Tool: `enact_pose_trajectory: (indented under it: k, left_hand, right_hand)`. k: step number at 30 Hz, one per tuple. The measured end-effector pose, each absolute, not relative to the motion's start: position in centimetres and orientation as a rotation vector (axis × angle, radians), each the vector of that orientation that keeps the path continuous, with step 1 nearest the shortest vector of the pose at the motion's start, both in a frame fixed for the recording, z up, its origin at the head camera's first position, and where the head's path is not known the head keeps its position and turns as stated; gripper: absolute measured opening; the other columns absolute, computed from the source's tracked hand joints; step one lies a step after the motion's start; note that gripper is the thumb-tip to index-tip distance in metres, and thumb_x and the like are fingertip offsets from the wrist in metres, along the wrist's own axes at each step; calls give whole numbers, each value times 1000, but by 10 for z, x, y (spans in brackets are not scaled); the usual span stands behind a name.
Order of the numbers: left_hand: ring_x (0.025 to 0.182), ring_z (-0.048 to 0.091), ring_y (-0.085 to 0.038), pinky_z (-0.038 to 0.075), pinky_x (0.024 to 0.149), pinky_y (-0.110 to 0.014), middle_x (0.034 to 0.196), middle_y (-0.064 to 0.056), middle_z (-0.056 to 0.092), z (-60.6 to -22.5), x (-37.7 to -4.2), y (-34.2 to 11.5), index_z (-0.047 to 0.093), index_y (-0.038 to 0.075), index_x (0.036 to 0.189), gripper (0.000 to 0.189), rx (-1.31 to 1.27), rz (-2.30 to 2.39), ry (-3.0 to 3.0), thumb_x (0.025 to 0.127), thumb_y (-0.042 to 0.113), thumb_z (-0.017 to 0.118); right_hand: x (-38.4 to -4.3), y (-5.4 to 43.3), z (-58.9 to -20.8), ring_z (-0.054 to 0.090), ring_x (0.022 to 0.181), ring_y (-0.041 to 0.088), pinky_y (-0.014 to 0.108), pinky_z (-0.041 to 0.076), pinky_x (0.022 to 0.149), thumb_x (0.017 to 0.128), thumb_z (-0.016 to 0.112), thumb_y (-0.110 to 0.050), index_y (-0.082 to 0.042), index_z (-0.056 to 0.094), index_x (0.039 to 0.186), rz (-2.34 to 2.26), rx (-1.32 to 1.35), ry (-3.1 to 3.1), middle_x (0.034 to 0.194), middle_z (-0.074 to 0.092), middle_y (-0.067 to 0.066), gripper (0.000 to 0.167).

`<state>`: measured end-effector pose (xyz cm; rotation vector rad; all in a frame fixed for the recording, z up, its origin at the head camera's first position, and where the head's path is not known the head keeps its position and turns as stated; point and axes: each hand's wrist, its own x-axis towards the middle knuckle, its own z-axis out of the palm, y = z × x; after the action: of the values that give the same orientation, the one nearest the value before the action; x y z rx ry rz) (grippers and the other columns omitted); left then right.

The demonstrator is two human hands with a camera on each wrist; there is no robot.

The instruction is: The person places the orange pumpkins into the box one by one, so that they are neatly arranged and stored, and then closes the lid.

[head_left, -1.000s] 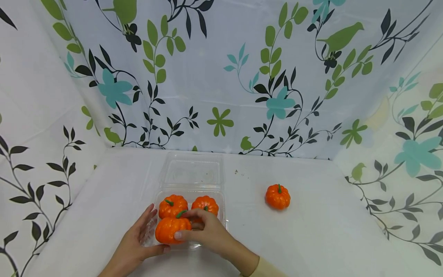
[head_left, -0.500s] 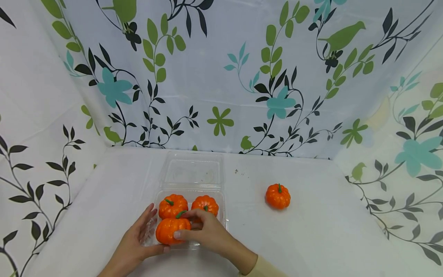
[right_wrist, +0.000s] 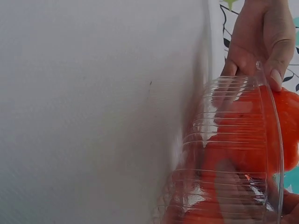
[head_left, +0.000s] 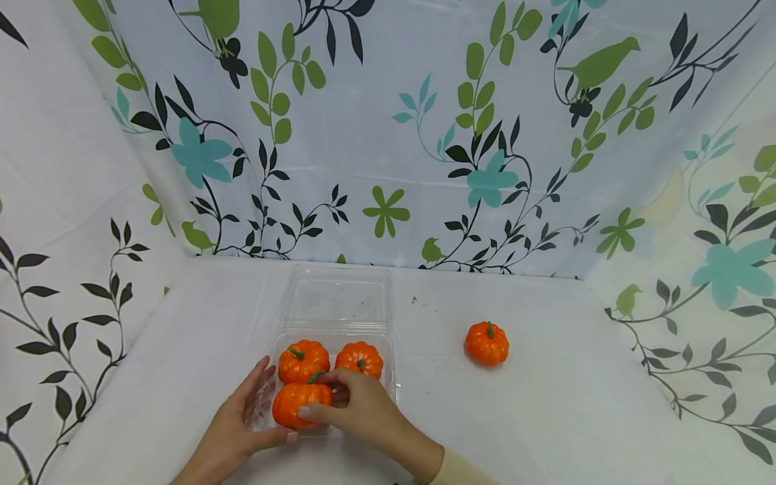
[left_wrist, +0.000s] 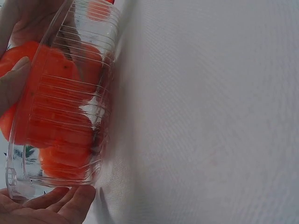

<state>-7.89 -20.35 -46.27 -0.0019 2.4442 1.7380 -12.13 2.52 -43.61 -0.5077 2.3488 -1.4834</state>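
Observation:
A hinged clear plastic clamshell container (head_left: 393, 387) stands with its lid (head_left: 338, 296) folded back. My left hand (head_left: 233, 421) holds its left front corner, thumb at the front and fingers along the side wall. My right hand (head_left: 370, 407) grips a small orange toy pumpkin (head_left: 289, 403) with a green stem in the front of the container, thumb on its face. Behind it in the container sit another pumpkin (head_left: 301, 360) at back left and a third pumpkin (head_left: 364, 357) at back right, partly hidden by my right hand. Through the ribbed wall, the left wrist view shows orange pumpkins (left_wrist: 65, 161).
One more toy pumpkin (head_left: 487, 344) lies on the white-covered table (head_left: 545, 404), right of the container. Small dark specks (head_left: 415, 300) dot the cloth behind. A patterned curtain (head_left: 388, 135) with leaves and birds closes off the back and sides.
My right hand has shifted slightly left, its thumb farther across the front pumpkin, which has barely moved. The left hand and the other pumpkins stay where they were.

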Motion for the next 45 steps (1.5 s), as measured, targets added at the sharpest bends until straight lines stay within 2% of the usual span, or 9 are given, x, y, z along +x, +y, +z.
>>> enact_pose_trajectory:
  k: [10,21,28,35,45]
  left_hand:
    - [147,29,-42,28,113,-47,163,-20,27,-462,-79,-203,13,17,164,117,-2,1725,2459,77,22,90]
    - [147,28,-42,30,112,-46,164,-20,25,-461,-79,-205,13,17,164,117,2,1762,2417,76,19,91]
    - [148,27,-42,31,113,-46,164,-19,24,-460,-80,-206,11,17,164,120,4,1756,2393,75,19,91]
    - [148,27,-41,30,112,-44,164,-19,24,-460,-80,-206,11,16,164,119,28,1735,2410,75,20,91]
    - [148,28,-41,27,112,-43,165,-18,24,-457,-80,-206,11,17,164,119,15,1698,2435,76,23,91]
  right_hand:
    - [-123,22,-438,65,80,-1,18,57,70,81,80,-56,-10,73,120,-1372,-548,2461,101,71,-13,60]
    - [-118,30,-431,67,87,1,22,58,74,87,69,-63,-15,70,126,-1308,-523,2490,108,72,-12,61]
    - [-120,32,-432,67,84,1,20,58,72,89,74,-52,-11,70,124,-1345,-545,2467,106,72,-9,54]
    - [-121,31,-434,67,83,0,20,58,71,85,76,-57,-17,67,123,-1330,-537,2508,102,72,-10,56]
    - [-124,24,-436,65,77,-3,19,57,66,81,81,-55,-17,62,122,-1287,-526,2554,94,71,-14,60]
